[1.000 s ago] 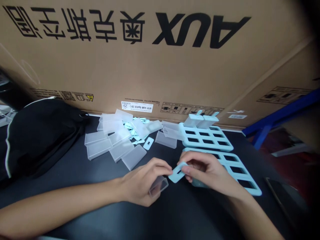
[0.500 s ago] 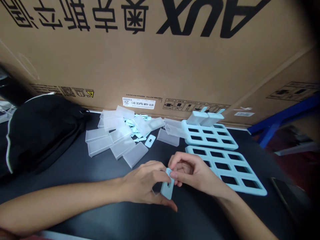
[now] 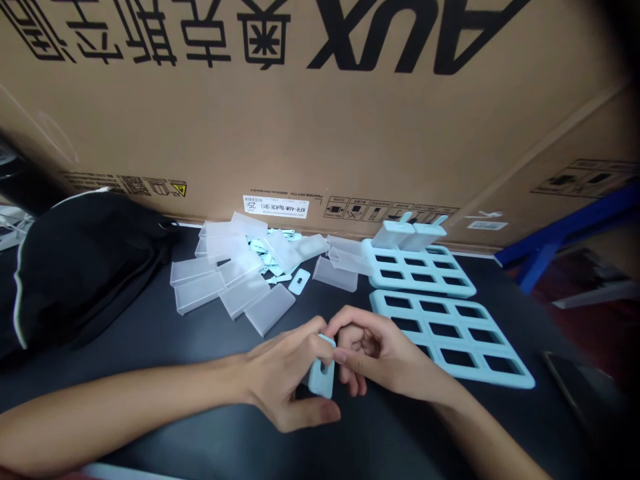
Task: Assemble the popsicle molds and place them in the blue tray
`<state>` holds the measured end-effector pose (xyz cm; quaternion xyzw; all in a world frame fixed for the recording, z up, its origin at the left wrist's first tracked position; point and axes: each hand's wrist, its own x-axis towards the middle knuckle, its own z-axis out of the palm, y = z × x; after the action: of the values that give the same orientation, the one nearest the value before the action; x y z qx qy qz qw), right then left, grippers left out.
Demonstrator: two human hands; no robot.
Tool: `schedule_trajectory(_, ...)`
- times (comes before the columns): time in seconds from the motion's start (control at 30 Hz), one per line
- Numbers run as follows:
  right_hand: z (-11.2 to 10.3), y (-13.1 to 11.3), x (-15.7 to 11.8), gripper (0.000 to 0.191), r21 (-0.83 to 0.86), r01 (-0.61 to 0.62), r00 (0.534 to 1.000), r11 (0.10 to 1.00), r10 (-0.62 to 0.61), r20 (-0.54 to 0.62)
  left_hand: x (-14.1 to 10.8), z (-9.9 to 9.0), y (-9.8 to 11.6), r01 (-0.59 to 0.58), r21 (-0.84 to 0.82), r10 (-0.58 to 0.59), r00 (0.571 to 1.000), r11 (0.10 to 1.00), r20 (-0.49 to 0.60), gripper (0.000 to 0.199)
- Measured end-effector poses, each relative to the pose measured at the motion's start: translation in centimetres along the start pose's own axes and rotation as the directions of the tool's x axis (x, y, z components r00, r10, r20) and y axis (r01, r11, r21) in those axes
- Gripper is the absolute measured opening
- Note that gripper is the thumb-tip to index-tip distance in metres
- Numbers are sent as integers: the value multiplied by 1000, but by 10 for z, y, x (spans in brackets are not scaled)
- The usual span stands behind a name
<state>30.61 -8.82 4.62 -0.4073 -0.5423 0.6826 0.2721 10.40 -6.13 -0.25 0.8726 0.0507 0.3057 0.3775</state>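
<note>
In my left hand is a clear popsicle mould, mostly hidden by the fingers, with a light blue slotted lid on its open end facing right. My left fingers and thumb wrap round it. My right hand is closed against the lid's upper edge, thumb and forefinger pinching there, the other fingers curled. Beyond my hands lie several empty clear moulds, a loose blue lid and a pile of blue sticks.
Two light blue mould racks lie on the right of the black table. Two lidded moulds with sticks stand in the far rack. A big cardboard box walls off the back, and black cloth lies left.
Both hands have shifted slightly left with the mould and lid. My left forefinger and thumb have closed in round the lid, and my right fingers have curled more.
</note>
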Motion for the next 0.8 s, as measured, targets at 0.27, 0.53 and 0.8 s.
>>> schedule_trajectory(0.27,-20,-23,14,22,-402,149,977,903,-199,-84,-4,3,-5,9,182,-3,999,983,-32,43)
schedule_trajectory(0.53,-8,-50,106,7,-939,245,943,241,-286,173,-3,3,7,5,383,-47,994,924,98,32)
schedule_trajectory(0.8,-4,-48,133,19,-957,289,952,23,-114,285,-4,0,6,-36,348,-32,982,937,186,29)
